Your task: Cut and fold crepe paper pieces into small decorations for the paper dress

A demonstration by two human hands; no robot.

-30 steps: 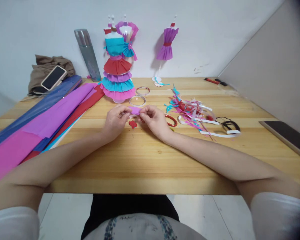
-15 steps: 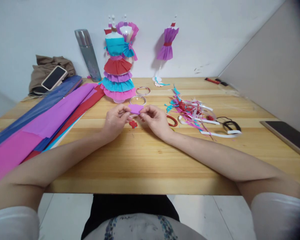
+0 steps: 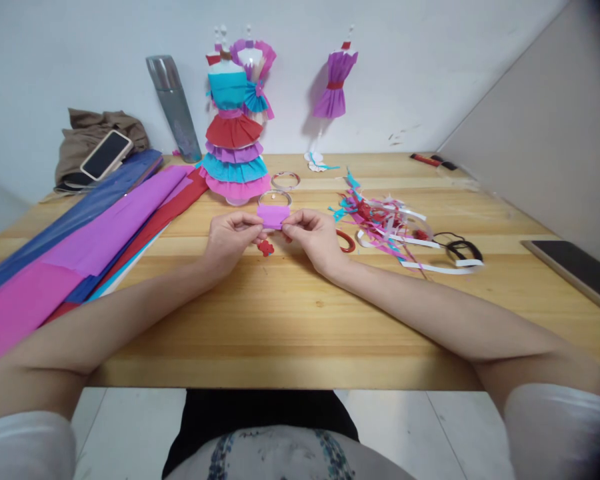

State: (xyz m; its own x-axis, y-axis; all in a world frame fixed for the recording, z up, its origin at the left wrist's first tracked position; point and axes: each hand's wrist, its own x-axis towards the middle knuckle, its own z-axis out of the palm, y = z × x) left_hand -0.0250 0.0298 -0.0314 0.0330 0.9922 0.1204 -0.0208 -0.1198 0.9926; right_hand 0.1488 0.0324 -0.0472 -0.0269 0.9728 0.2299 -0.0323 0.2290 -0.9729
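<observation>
A small piece of purple crepe paper is stretched between my two hands above the table, its lower edge folded over. My left hand pinches the lower left corner between thumb and fingers. The lower right corner sits in the pinch of my right hand. Just below the paper lies a small red flower-shaped piece. Behind it are two thin bangles, the nearer bangle partly hidden by the paper. A red bangle rests beside my right hand.
Dress forms in crepe-paper dresses stand at the back, a tiered dress and a purple dress among them. Paper scraps lie to the right, a phone farther right. Crepe-paper sheets and a leaning flask are left.
The purple paper has turned from a flat, pointed shape to a wider rectangle with its lower edge folded. My fingers have shifted slightly to its lower corners.
</observation>
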